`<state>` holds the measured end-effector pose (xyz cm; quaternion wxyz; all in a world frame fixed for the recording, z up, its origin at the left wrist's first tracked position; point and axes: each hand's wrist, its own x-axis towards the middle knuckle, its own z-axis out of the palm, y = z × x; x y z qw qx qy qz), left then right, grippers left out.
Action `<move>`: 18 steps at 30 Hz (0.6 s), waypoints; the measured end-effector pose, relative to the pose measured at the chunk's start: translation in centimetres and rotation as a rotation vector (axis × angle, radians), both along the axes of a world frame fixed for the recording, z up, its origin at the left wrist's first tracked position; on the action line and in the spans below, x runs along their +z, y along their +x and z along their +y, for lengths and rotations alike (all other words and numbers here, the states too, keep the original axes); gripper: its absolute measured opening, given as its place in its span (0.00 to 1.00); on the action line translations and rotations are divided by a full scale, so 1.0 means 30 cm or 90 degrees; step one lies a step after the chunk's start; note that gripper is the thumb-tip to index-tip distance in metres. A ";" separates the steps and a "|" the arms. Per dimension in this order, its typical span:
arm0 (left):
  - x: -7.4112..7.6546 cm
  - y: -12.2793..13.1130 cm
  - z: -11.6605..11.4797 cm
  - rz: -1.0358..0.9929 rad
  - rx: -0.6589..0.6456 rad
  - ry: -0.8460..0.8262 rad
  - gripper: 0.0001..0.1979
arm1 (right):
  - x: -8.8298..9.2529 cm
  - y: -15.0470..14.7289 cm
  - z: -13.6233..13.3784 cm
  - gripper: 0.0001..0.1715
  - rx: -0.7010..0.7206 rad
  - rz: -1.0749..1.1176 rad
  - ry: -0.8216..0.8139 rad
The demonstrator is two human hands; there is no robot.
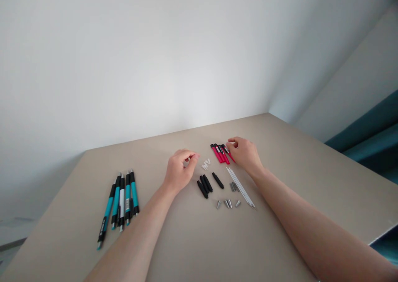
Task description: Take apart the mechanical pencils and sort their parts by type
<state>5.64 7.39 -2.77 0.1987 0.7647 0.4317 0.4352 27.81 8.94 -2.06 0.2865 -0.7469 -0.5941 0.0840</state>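
Note:
My left hand [179, 171] hovers over the beige table [280, 157] with its fingers pinched together; it seems to hold a small white piece, too small to name. Just right of it lie small white parts [205, 164]. My right hand [245, 153] rests on a row of red pen barrels [219, 153], fingers curled on the rightmost one. Below them lie black grips [207, 185], thin white refills [241, 186], small springs [233, 186] and metal tips [228, 203].
Several assembled teal and black pens [122, 201] lie in a row at the left of the table. A white wall stands behind the table. A teal curtain or fabric [370, 137] is at the far right.

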 end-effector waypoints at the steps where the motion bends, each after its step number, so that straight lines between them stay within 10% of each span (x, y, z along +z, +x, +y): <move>1: 0.001 0.000 -0.001 0.002 0.002 0.003 0.10 | 0.000 -0.001 0.000 0.17 0.003 -0.001 -0.002; 18: 0.025 -0.115 -0.247 0.205 0.026 0.071 0.09 | 0.045 -0.053 -0.038 0.16 0.073 0.008 0.100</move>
